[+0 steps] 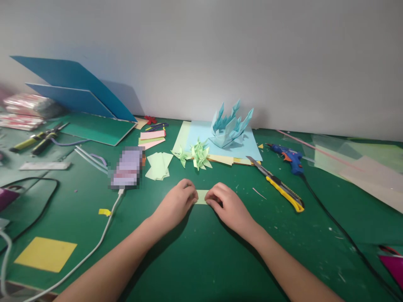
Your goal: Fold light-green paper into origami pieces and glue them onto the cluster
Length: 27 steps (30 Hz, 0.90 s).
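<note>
Between my two hands, low over the green table, is a small pale green paper strip [201,197]. My left hand [181,199] pinches its left end, and my right hand [226,205] pinches its right end. The fingertips cover both ends. Just beyond my left hand lies a fanned stack of pale green paper pieces [158,165]. Several folded green paper shapes [200,154] with pointed tips sit behind the strip. Farther back, a light blue folded paper piece [231,128] with upright points rests on coloured sheets [185,130].
On the right lie a yellow box cutter [283,191], blade out, and a blue glue gun [292,159] with a black cord. To the left are a blurred phone [127,167] on a white cable [105,235], a yellow paper square [45,253], pliers [40,138] and blue boards [82,84].
</note>
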### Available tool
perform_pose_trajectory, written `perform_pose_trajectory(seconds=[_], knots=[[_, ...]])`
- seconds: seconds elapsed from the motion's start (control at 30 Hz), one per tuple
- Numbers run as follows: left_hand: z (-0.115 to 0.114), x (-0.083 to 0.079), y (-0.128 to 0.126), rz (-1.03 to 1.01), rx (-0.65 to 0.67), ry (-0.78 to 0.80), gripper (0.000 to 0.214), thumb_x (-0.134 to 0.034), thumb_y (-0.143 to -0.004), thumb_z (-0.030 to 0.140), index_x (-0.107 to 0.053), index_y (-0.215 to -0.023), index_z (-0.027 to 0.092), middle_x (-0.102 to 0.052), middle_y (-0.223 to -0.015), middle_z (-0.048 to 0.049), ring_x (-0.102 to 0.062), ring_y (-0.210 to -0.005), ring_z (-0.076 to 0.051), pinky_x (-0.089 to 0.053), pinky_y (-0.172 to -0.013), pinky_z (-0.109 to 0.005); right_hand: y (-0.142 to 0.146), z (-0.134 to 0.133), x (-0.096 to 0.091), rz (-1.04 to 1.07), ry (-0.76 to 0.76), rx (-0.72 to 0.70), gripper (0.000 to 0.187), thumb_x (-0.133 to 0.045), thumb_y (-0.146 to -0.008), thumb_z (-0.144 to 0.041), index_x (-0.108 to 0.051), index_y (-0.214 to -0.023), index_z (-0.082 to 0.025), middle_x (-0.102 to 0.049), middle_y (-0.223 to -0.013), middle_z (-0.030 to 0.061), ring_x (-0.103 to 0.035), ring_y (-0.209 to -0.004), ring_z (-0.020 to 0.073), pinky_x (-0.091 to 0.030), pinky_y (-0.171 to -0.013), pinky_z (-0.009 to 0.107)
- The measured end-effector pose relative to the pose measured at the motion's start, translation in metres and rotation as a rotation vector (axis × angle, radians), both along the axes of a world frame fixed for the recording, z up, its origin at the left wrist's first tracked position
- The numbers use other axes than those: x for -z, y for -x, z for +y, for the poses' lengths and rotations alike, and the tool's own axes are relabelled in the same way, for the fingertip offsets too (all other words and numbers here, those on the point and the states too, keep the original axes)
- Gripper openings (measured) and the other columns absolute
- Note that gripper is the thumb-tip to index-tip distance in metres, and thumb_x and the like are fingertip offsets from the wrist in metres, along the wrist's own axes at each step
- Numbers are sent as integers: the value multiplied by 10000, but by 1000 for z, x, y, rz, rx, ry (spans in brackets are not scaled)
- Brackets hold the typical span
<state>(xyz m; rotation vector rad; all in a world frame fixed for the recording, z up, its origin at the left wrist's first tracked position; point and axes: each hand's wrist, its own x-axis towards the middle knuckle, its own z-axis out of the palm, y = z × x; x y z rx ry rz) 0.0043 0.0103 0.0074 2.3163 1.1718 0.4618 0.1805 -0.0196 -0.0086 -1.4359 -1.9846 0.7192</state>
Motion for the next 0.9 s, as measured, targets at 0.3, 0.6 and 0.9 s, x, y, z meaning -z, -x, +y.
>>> perform_pose_trajectory(seconds=[0.3, 0.6, 0.9], knots=[[0, 3, 6, -7, 51, 11, 257, -370, -872, 92, -611, -814, 158, -508, -976, -70, -565, -812, -160, -486, -762, -327, -4, 0, -1, 69, 24, 17, 224, -497, -795, -29, -588, -893, -210, -536, -954, 45, -508, -683, 141, -432, -638, 273], [-1, -2, 4, 18, -18, 61, 145, -466, -792, 85, -597, -785, 149, -532, -1016, -67, -542, -615, -100, -485, -649, -288, -5, -1, 4, 87, 10, 9, 349, -461, -796, -51, -604, -1068, -215, -563, -1044, 73, -494, -592, 111, -461, -622, 282], [-1, 0, 0, 1, -11, 3, 301, -492, -792, 81, -503, -1065, 206, -558, -1020, -45, -571, -758, -149, -489, -682, -302, 0, 0, 6, 5, -44, 56, 275, -543, -813, -150, -613, -1072, -211, -584, -949, 67, -551, -705, 173, -472, -647, 307]])
